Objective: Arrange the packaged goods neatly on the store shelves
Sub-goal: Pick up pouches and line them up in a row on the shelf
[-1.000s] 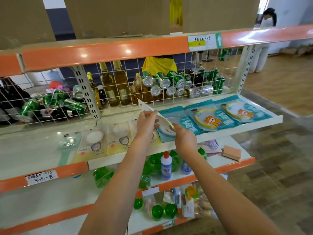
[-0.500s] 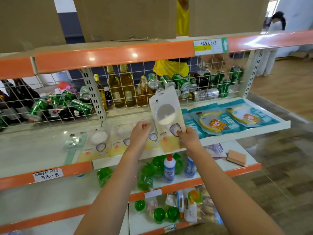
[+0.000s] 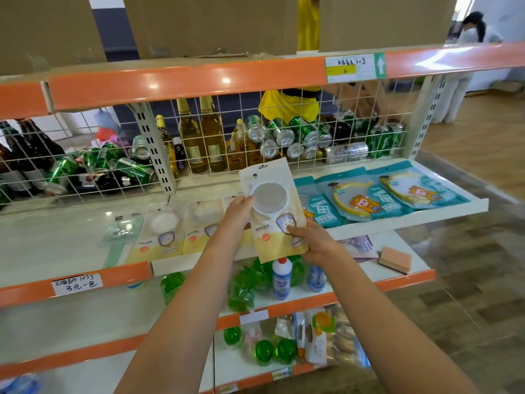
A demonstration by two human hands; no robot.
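While both hands hold it upright before the middle shelf point(image 3: 426, 216), a cream-and-yellow packet point(image 3: 274, 211) with a round clear window stands tilted slightly to the left, its printed face toward the camera. Left hand point(image 3: 238, 213): fingers curled against the packet's left edge, thumb beside the round window, gripping it. Right hand point(image 3: 312, 241): thumb pressed on the rabbit badge at lower right, fingers wrapped behind the lower right corner, gripping it.

Middle shelf, left of the held packet: two like cream packets point(image 3: 184, 226) lying flat side by side, with a pale green packet point(image 3: 120, 231) further left. Right of the held packet: teal packets point(image 3: 366, 194) with a cartoon figure, overlapping in a row toward the shelf's right end.

Behind the white wire grid point(image 3: 284, 137): amber bottles point(image 3: 201, 137) upright, dark bottles point(image 3: 25, 155) at far left, and green cans point(image 3: 287, 132) heaped on their sides.

Lower shelf: a white bottle with a red cap point(image 3: 281, 277) just below the held packet, green sachets point(image 3: 241, 291) around it, and an orange sponge point(image 3: 395, 259) near the right end. Bottom shelf: green balls point(image 3: 264, 352) and mixed bagged goods point(image 3: 326, 336).

Orange edge strips carry a handwritten price label point(image 3: 76, 284) at left and a printed tag point(image 3: 355, 68) on the top rail. Background, upper right: a person in white point(image 3: 471, 32) standing on a wooden floor
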